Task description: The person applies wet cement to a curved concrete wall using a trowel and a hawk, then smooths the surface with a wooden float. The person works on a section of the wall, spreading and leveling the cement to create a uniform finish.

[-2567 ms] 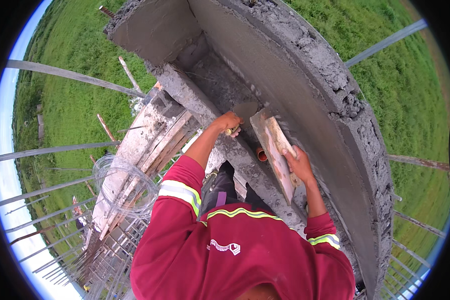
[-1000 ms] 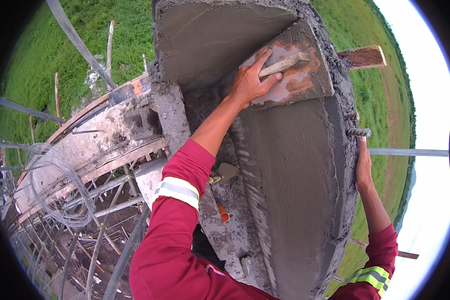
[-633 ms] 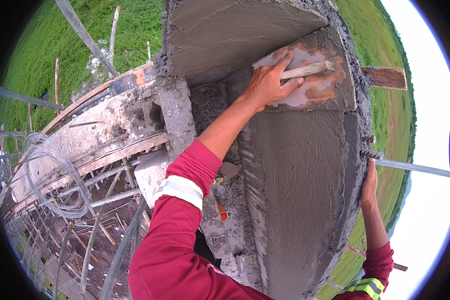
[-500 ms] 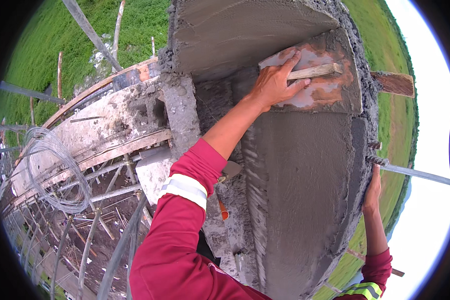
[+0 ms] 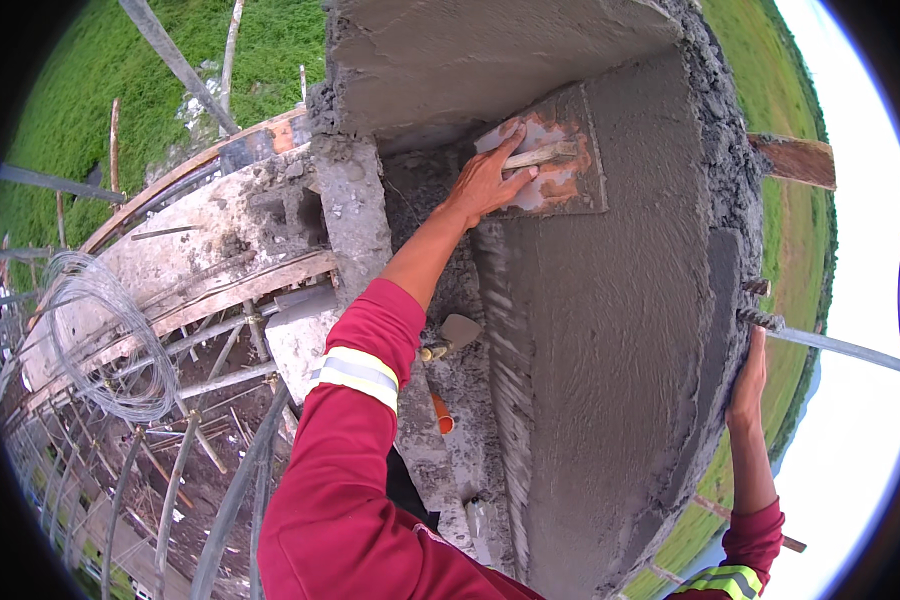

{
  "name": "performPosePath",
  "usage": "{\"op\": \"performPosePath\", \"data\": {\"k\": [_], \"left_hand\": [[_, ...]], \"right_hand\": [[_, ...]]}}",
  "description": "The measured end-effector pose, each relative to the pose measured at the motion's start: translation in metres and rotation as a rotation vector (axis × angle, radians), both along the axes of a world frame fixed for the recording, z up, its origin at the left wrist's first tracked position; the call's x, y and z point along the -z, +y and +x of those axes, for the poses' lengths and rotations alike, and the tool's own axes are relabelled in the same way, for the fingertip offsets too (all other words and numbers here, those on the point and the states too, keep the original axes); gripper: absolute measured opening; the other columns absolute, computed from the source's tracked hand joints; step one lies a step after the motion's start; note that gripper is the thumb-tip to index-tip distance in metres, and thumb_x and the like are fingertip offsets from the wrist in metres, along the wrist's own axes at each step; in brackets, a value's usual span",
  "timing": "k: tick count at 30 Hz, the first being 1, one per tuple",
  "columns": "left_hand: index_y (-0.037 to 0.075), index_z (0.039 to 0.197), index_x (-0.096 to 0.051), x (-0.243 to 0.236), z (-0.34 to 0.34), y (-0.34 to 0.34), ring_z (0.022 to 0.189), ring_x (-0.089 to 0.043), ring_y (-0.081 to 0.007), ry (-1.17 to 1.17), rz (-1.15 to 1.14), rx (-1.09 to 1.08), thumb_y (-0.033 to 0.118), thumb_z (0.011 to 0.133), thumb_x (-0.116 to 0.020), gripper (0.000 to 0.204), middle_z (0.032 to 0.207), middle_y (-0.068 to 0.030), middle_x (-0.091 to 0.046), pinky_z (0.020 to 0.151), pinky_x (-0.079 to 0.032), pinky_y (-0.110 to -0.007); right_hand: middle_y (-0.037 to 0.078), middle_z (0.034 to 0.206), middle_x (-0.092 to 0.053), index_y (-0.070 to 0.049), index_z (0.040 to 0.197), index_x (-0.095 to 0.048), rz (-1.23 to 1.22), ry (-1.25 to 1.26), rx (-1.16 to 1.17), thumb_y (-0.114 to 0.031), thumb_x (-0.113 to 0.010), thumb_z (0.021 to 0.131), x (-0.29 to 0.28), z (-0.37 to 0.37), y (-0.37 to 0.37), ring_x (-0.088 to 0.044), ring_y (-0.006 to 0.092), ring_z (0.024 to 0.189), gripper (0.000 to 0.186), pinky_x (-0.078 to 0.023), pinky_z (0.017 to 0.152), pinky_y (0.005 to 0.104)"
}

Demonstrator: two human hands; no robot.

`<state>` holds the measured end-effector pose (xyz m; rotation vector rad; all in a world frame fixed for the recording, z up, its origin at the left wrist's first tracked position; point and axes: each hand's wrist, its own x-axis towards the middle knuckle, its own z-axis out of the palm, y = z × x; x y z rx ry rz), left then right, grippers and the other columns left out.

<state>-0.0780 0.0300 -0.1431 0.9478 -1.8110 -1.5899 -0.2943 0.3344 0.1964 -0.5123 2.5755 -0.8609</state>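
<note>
The plastering float lies against the wet grey mortar face of the long wall, just beside the inside corner with the plastered end wall. The left hand holds it by its wooden handle, the thumb on the lower side and the fingers stretched over the upper side. Compared with half a second ago, the float has slid leftward, away from the rough outer edge of the wall and toward its base, so a strip of damp mortar now shows between the tool and that edge. The right hand has stayed against the wall's outer side, just below a ribbed rebar stub; its fingers are extended, and whether they grip anything cannot be told. With the left sleeve shifted, the trowel shows more fully on the concrete ledge, above the orange pipe.
</note>
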Motion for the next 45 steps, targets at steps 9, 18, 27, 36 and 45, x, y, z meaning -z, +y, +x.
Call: {"op": "performPosePath", "data": {"k": [9, 18, 27, 36, 45], "left_hand": [[0.019, 0.161, -0.037, -0.019, -0.001, 0.005, 0.143, -0.045, -0.0413, 0.069, -0.066, 0.011, 0.046, 0.098, -0.066, 0.074, 0.156, -0.0215, -0.047, 0.116, -0.037, -0.05], [0.009, 0.157, -0.043, -0.112, -0.014, -0.002, 0.132, -0.056, -0.0439, 0.19, -0.202, -0.065, 0.043, 0.098, -0.066, 0.071, 0.142, -0.027, -0.059, 0.108, -0.044, -0.048], [0.015, 0.158, -0.041, -0.094, 0.031, 0.119, 0.102, -0.065, -0.0336, 0.293, -0.359, 0.27, 0.004, 0.089, -0.076, 0.078, 0.108, -0.0155, -0.067, 0.091, -0.053, -0.045], [-0.001, 0.156, -0.038, -0.101, 0.076, 0.105, 0.073, -0.064, -0.021, 0.32, -0.401, -0.421, 0.014, 0.101, -0.06, 0.061, 0.099, -0.0147, -0.07, 0.071, -0.055, -0.033], [0.005, 0.165, -0.02, -0.109, -0.009, -0.001, 0.1, -0.06, -0.0227, 0.312, -0.597, -0.51, 0.018, 0.107, -0.044, 0.064, 0.121, -0.0169, -0.057, 0.091, -0.05, -0.039]], "right_hand": [[0.015, 0.146, -0.052, 0.006, 0.148, -0.047, 0.05, -0.011, -0.004, -0.059, -0.038, 0.108, 0.003, -0.002, 0.0, -0.05, 0.0219, 0.131, 0.077, -0.031, 0.118, 0.0355], [0.014, 0.142, -0.056, 0.006, 0.146, -0.05, 0.083, 0.01, -0.04, -0.06, -0.042, 0.107, -0.002, 0.007, -0.008, -0.052, 0.0203, 0.128, 0.078, -0.033, 0.115, 0.0329], [0.018, 0.141, -0.055, 0.01, 0.142, -0.052, 0.106, 0.058, 0.01, -0.064, -0.038, 0.106, -0.002, 0.017, -0.017, -0.05, 0.0237, 0.128, 0.083, -0.03, 0.117, 0.0347], [0.012, 0.107, -0.07, 0.006, 0.118, -0.07, 0.068, -0.042, -0.105, -0.072, -0.035, 0.104, -0.01, 0.03, -0.028, -0.062, 0.019, 0.101, 0.086, -0.043, 0.102, 0.0335], [0.021, 0.128, -0.062, 0.01, 0.131, -0.06, 0.076, 0.025, -0.083, -0.078, -0.034, 0.1, -0.004, 0.023, -0.02, -0.056, 0.0269, 0.121, 0.097, -0.032, 0.116, 0.0401]]}}
